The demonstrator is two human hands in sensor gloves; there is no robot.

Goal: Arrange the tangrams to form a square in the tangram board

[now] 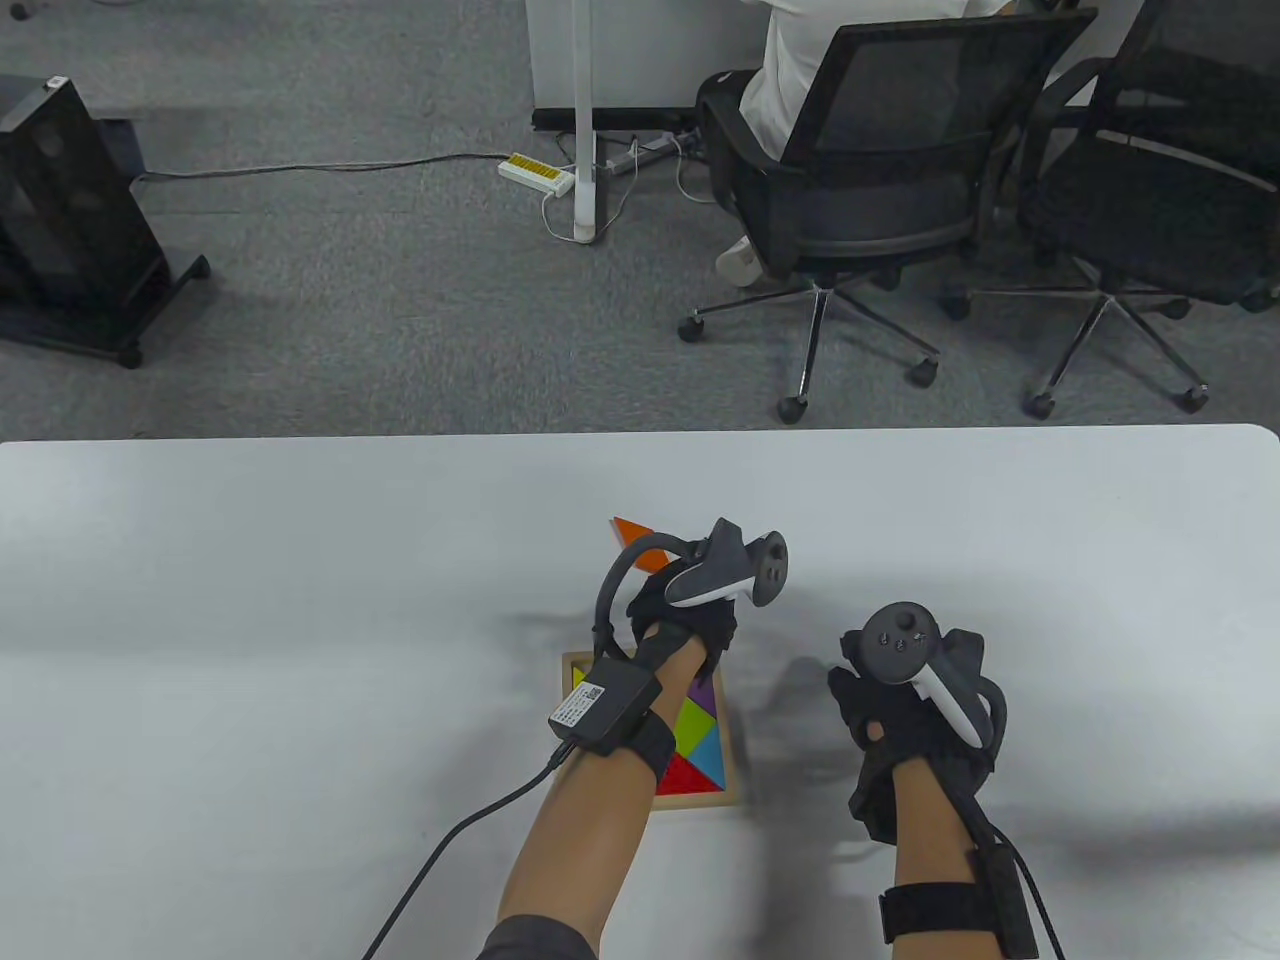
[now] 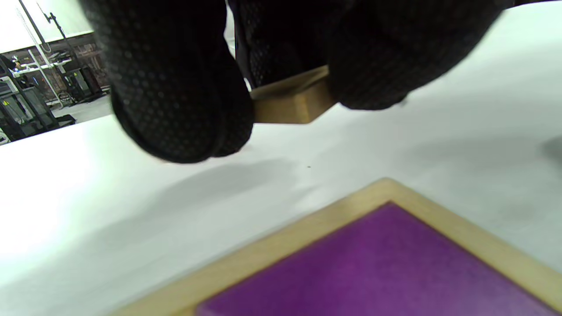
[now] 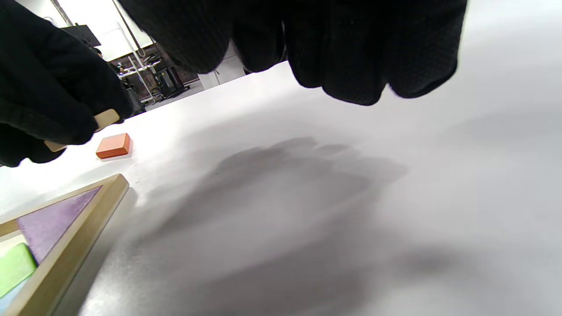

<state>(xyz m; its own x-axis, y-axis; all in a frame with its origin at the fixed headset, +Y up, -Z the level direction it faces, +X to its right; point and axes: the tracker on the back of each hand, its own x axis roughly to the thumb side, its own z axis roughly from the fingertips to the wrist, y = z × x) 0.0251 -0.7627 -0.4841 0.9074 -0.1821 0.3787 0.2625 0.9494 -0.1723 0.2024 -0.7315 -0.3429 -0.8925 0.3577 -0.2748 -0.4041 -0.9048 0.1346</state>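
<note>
The wooden tangram board [image 1: 692,801] lies near the table's front, holding purple [image 1: 703,692], green [image 1: 697,722], blue [image 1: 707,755] and red [image 1: 685,778] pieces; my left forearm covers its left part. My left hand [image 1: 660,598] is just beyond the board and pinches an orange piece [image 1: 652,560] by its wooden edges [image 2: 292,105], above the table. A second orange piece [image 1: 628,530] lies flat on the table farther back. My right hand [image 1: 870,700] hovers right of the board, its fingers [image 3: 351,66] loosely curled and holding nothing.
The white table [image 1: 250,620] stretches wide on both sides of the board. Beyond its far edge are two office chairs [image 1: 880,200], a seated person, a power strip [image 1: 537,173] and a black stand [image 1: 60,220] on the carpet.
</note>
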